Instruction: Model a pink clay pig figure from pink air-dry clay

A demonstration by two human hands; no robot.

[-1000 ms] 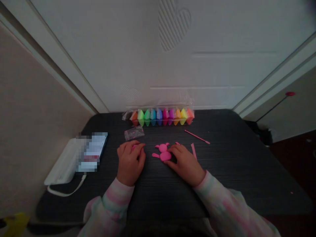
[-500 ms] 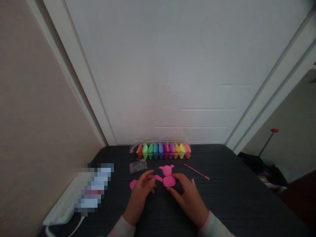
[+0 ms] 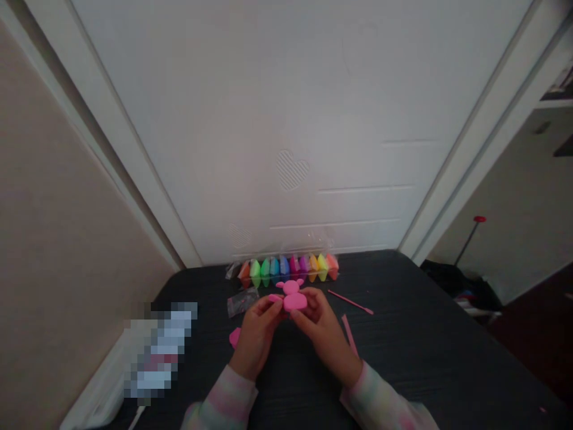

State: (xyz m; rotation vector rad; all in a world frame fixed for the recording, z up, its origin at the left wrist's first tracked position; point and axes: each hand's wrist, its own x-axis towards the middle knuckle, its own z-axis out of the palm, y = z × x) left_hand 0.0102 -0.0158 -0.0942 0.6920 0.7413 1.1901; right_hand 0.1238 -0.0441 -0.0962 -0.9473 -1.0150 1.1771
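A pink clay figure (image 3: 292,296) with a round head, small ears and an oval body is lifted off the dark table (image 3: 425,334). My left hand (image 3: 257,337) pinches its left arm with closed fingers. My right hand (image 3: 324,337) grips the body from the right and below. A flat lump of pink clay (image 3: 234,337) lies on the table just left of my left hand. A pink strip (image 3: 350,334) lies right of my right hand.
A row of coloured clay packs (image 3: 289,270) stands at the table's far edge against a white door. A thin pink tool (image 3: 350,302) lies right of the figure. A small clear bag (image 3: 242,301) and a white case (image 3: 111,382) are on the left.
The figure lay on the table a second ago; both hands now hold it raised. My left hand let go of the pink lump, which lies on the table. The view tilted upward.
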